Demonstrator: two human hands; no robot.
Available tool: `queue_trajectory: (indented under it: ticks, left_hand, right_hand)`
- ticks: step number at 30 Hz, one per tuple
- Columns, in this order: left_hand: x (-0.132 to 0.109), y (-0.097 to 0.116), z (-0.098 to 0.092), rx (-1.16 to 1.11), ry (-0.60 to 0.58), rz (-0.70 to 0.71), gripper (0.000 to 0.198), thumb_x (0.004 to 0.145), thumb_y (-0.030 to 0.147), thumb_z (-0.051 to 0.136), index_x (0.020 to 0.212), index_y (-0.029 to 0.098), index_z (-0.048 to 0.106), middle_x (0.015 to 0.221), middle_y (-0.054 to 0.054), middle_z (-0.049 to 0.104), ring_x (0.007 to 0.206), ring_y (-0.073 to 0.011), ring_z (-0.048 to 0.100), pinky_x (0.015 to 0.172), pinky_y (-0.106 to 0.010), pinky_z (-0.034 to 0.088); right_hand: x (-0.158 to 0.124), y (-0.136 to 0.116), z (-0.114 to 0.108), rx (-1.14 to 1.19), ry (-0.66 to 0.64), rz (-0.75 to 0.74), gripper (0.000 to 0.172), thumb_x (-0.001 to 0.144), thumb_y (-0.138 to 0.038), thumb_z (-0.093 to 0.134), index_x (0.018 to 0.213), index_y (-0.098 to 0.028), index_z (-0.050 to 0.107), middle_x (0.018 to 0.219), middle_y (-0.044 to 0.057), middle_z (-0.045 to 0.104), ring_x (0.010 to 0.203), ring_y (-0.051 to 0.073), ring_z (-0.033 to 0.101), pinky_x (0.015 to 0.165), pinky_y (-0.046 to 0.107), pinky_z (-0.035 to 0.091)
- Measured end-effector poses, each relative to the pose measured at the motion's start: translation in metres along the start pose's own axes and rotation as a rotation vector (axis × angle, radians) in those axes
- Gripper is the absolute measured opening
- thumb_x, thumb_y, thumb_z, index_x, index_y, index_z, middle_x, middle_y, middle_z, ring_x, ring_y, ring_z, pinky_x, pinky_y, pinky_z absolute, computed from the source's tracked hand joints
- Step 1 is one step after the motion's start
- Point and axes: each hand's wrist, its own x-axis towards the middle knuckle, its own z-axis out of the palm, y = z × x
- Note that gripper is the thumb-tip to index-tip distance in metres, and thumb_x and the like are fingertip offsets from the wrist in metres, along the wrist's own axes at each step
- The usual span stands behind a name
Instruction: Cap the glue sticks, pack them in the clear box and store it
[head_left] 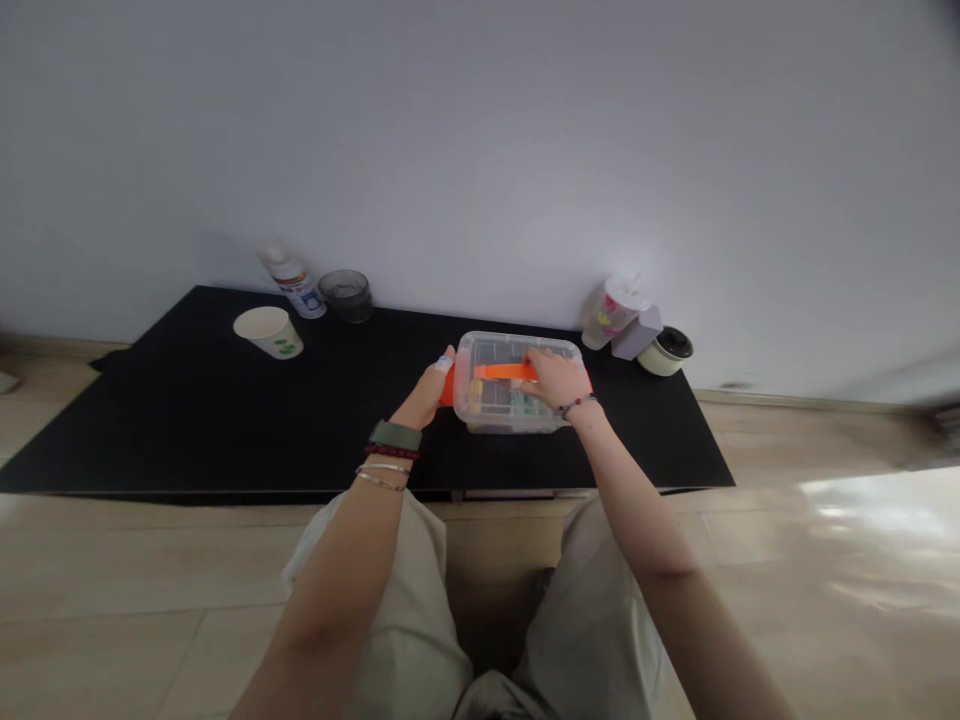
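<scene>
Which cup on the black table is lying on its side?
The white paper cup with the green print; the dark glass and the lidded plastic cup stand upright.

Black tabletop (pixel 225 420) (paper cup (pixel 268 332) on its side) with clear plastic box (pixel 517 340)

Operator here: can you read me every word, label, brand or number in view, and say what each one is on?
White aerosol can: blue and white label, too small to read.
Paper cup: green marks, too blurred to read.
Packets inside the clear plastic box: printing too blurred to read.
Nothing else is legible.
</scene>
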Motion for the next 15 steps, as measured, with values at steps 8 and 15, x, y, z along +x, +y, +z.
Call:
queue_trajectory:
  ticks: [8, 15]
  left_hand:
    - [0.007, -0.008, -0.004, 0.109, 0.072, 0.115, 0.050, 0.070, 0.043, 0.070, 0.112, 0.016, 0.072, 0.112, -0.009, 0.073, 0.105, -0.0289, 0.065, 0.092, -0.041, 0.052]
    - [0.001, -0.007, -0.002, 0.211, 0.089, 0.176, 0.066, 0.082, 0.045, 0.065, 0.142, 0.020, 0.053, 0.140, -0.012, 0.059, 0.129, -0.0300, 0.054, 0.110, -0.046, 0.041]
  right_hand:
    - [-0.001, -0.004, 0.009, 0.010, 0.015, 0.005, 0.024, 0.090, -0.022, 0.057, 0.113, -0.016, 0.059, 0.115, 0.014, 0.068, 0.111, 0.032, 0.059, 0.084, 0.041, 0.045]
    - [-0.002, 0.004, 0.012, 0.061, 0.043, -0.030, 0.029, 0.090, -0.033, 0.057, 0.116, -0.019, 0.062, 0.115, 0.013, 0.069, 0.115, 0.033, 0.058, 0.085, 0.043, 0.046]
